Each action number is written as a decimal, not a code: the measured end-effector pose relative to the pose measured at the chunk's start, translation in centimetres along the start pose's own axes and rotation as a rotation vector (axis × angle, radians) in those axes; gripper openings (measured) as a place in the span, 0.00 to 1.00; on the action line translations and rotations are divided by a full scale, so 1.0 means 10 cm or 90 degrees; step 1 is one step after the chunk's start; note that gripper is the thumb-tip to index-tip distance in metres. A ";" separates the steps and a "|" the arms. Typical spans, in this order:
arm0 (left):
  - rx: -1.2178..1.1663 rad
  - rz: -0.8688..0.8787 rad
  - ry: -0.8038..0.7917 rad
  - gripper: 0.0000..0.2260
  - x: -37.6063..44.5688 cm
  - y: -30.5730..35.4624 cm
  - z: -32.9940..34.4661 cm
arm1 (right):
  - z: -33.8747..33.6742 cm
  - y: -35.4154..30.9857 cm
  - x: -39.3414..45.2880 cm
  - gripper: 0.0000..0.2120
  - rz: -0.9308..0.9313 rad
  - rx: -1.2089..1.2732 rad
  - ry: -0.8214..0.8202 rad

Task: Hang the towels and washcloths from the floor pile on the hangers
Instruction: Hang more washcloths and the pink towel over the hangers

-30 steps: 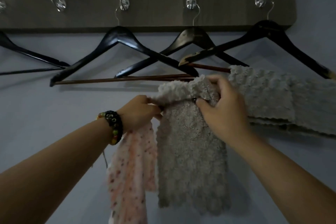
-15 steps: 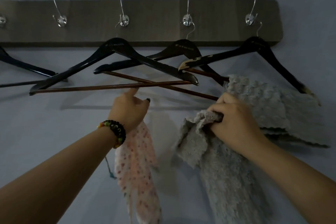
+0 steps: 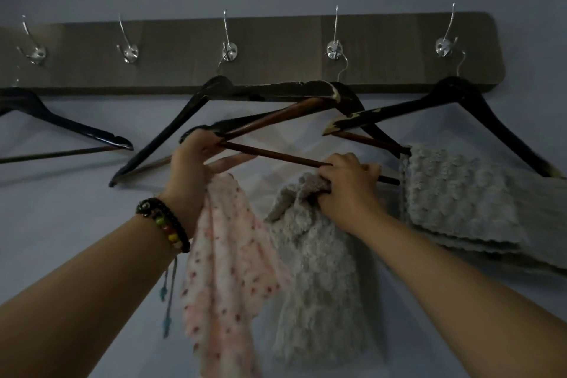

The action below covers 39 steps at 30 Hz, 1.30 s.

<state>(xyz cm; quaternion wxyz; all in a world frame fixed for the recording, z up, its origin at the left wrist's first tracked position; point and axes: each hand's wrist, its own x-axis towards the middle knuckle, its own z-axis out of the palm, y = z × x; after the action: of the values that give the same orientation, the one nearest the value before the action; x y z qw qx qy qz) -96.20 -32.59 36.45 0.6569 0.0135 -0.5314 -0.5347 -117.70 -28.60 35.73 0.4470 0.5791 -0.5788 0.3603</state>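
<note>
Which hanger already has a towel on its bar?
The far-right hanger, on the last hook: a folded grey towel drapes over its bar. The other hangers' bars are bare.

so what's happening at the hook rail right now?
A person is hanging cloths. The left hand grips a hanger's bar end while holding a pink spotted washcloth. The right hand clutches a grey towel by that bar, not yet draped. Another grey towel already hangs on the rightmost hanger.
</note>
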 end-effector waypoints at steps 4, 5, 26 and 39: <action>-0.055 0.011 0.057 0.09 0.04 0.18 -0.13 | 0.03 0.01 0.07 0.08 -0.016 0.114 0.061; -0.069 -0.009 0.055 0.08 0.05 0.22 -0.15 | 0.04 0.04 0.07 0.07 -0.020 0.158 0.087; 0.080 -0.070 0.074 0.15 0.31 1.06 -0.52 | -0.39 0.04 0.06 0.08 0.028 0.431 0.157; 0.510 -0.092 0.199 0.12 0.28 0.51 -0.42 | -0.81 0.00 0.00 0.16 -0.004 0.457 0.110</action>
<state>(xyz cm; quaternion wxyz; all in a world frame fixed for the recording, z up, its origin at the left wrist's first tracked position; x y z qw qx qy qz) -90.06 -34.74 39.58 0.6330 0.3855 -0.5889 -0.3223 -116.86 -21.01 38.45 0.2638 0.6683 -0.3737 0.5866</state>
